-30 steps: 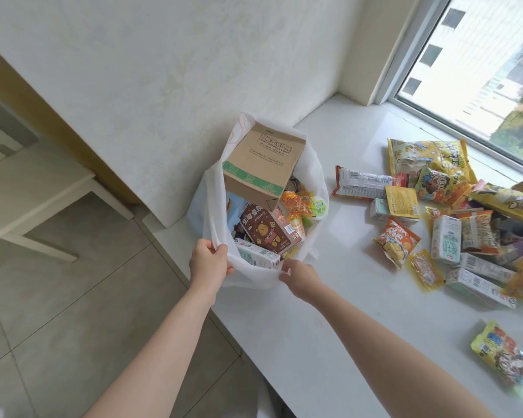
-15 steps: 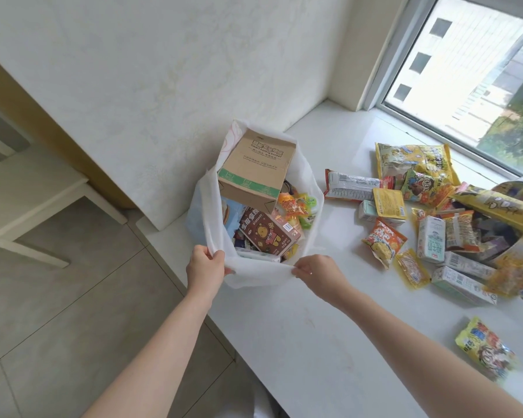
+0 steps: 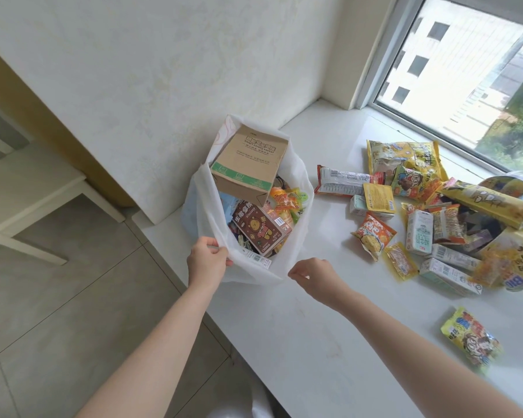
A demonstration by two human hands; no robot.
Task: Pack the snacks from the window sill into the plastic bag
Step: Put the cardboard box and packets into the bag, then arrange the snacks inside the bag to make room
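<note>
My left hand [image 3: 207, 260] has its grip pinched on the near rim of the plastic bag [image 3: 296, 188], arm stretched forward. My right hand [image 3: 313, 274] hovers just beside the rim, fingers loosely curled, holding nothing. The bag stands on the window sill [image 3: 329, 327], snacks [image 3: 429, 218] piled to its right

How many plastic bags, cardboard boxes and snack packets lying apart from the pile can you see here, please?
White plastic bag: 1
Brown cardboard box, inside the bag: 1
Yellow snack packet lying alone: 1
Total: 3
</note>
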